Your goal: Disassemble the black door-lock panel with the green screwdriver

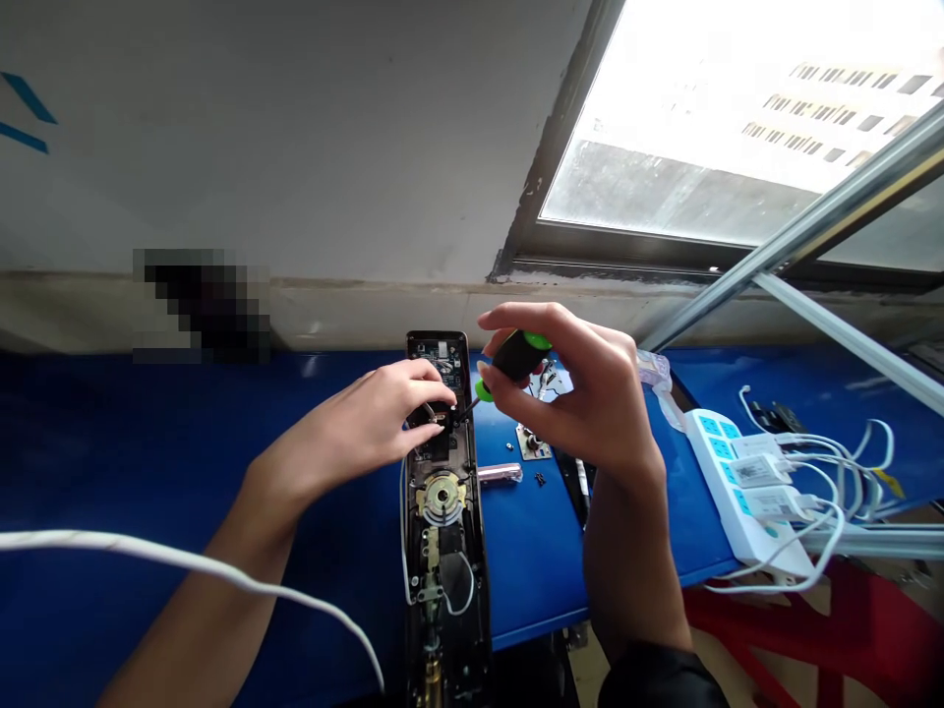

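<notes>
Device (442, 500) cut off below, dark patch (210, 307) pixelated

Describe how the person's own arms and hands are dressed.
The left hand and right hand are ungloved, with no rings or watch in view. The left forearm is bare to the picture's edge. A black sleeve sits low on the right arm; no markings show on it.

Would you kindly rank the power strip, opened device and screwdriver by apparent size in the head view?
Largest to smallest:
Opened device
Power strip
Screwdriver, partly covered by the right hand
</notes>
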Tool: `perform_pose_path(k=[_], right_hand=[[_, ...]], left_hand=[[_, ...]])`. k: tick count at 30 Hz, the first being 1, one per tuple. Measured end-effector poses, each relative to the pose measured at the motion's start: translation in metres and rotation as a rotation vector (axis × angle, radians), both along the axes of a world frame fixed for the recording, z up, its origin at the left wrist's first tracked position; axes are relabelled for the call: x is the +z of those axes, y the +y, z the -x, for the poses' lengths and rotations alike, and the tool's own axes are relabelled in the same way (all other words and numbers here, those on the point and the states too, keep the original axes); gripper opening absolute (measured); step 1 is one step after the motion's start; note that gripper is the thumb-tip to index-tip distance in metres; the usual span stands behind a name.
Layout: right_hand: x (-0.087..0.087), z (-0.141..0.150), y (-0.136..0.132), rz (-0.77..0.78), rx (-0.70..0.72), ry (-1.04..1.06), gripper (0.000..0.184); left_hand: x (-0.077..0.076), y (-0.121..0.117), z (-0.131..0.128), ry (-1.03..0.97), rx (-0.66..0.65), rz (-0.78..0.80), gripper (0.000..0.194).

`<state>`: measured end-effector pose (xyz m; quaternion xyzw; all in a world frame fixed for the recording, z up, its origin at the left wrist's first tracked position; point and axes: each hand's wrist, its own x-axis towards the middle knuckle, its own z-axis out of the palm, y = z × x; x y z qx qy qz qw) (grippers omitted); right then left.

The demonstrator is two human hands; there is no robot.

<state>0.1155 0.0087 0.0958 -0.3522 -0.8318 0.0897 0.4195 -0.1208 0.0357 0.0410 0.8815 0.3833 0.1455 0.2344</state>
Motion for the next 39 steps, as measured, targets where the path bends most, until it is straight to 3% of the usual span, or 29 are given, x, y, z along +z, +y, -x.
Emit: perform_pose_path(k=[8, 14, 18, 21, 24, 26, 30, 36, 39], right_hand=[[-0.002, 0.001, -0.002, -0.041, -0.077, -0.017, 0.02], [-0.006, 0.006, -0.002, -0.191, -0.171, -0.086, 0.02], [-0.008, 0.007, -0.001, -0.265, -0.259, -0.1, 0.021], [-0.006, 0.003, -0.002, -0.182, -0.204, -0.099, 0.021], [-0.003, -0.002, -0.005, -0.058, -0.1, -0.099, 0.023], [-0.001, -0.004, -0.006, -0.017, -0.064, -0.099, 0.023], [0.0, -0.006, -0.008, 0.025, -0.022, -0.093, 0.022], [0.01, -0.013, -0.011, 0.095, 0.108, -0.139, 0.031], [0.011, -0.015, -0.01, 0.075, 0.076, -0.173, 0.032]], left_hand=[[0.0, 0.002, 0.001, 0.003, -0.009, 0.002, 0.028], [0.007, 0.001, 0.005, -0.004, 0.018, 0.004, 0.027], [0.008, -0.001, 0.009, 0.052, 0.179, -0.034, 0.057], [0.004, -0.003, 0.009, 0.07, 0.278, -0.005, 0.086], [0.001, -0.002, 0.005, 0.062, 0.337, 0.077, 0.097], [-0.002, 0.0, 0.004, 0.065, 0.31, 0.118, 0.101], [-0.005, 0.006, 0.003, 0.065, 0.239, 0.127, 0.104], [-0.004, 0.007, 0.001, 0.105, 0.259, 0.156, 0.095], [-0.004, 0.005, -0.001, 0.124, 0.256, 0.15, 0.096]])
